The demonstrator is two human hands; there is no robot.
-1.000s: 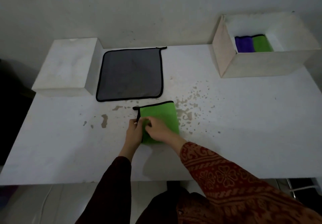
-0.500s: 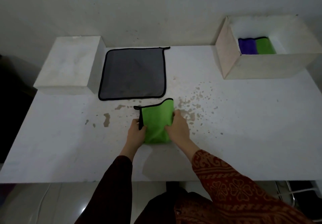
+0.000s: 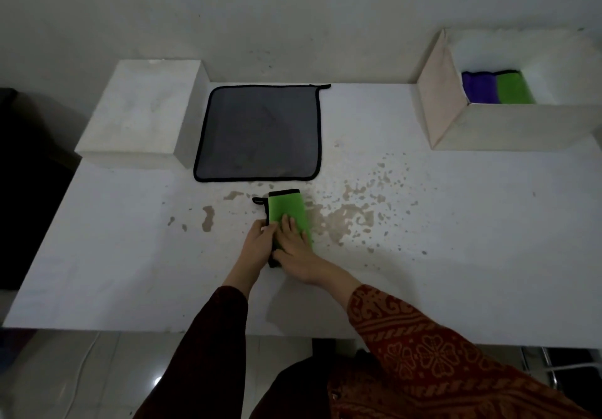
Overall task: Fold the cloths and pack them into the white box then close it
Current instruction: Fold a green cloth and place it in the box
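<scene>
A green cloth (image 3: 288, 210) with black edging lies folded into a narrow strip at the middle of the white table (image 3: 456, 239). My left hand (image 3: 259, 244) grips its left edge near the bottom. My right hand (image 3: 298, 252) lies flat on its lower part, fingers spread. A grey cloth (image 3: 259, 132) with black trim lies unfolded and flat behind it. The open white box (image 3: 508, 125) stands at the back right, holding a folded purple cloth (image 3: 479, 88) and a folded green cloth (image 3: 513, 88) side by side.
A white box lid (image 3: 140, 115) rests upside down at the back left, touching the grey cloth's left side. Brown stains (image 3: 351, 213) mark the tabletop right of the green cloth. A wall rises behind the table.
The green cloth has been folded narrower, its right side brought over to the left. My right hand moved from its right edge onto its top.
</scene>
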